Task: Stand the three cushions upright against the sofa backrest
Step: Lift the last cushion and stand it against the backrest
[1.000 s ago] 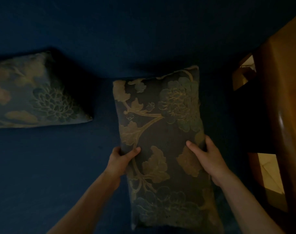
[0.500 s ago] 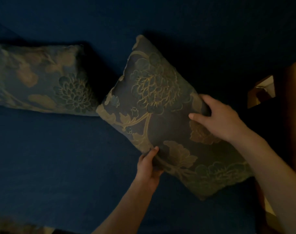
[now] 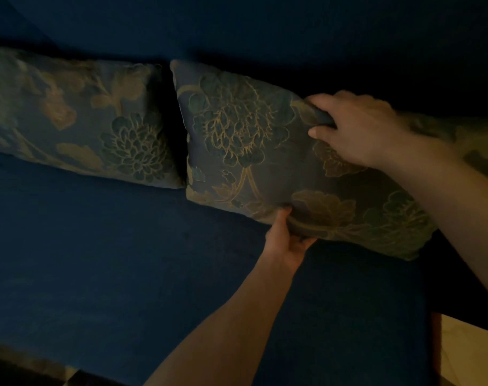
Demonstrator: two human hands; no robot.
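1. Our right hand (image 3: 359, 129) is clenched on the top edge of the floral cushion (image 3: 254, 151).
2. Our left hand (image 3: 287, 240) pinches its lower edge.
3. It leans on the sofa backrest (image 3: 237, 26), just beside a second cushion (image 3: 78, 118).

You have no readable text, labels, brand names, numbers or signs in front of you here; the dim light leaves only patterned fabric showing.

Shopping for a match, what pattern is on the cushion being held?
Large gold-outlined flowers and leaves on dark blue-grey fabric, in the head view.
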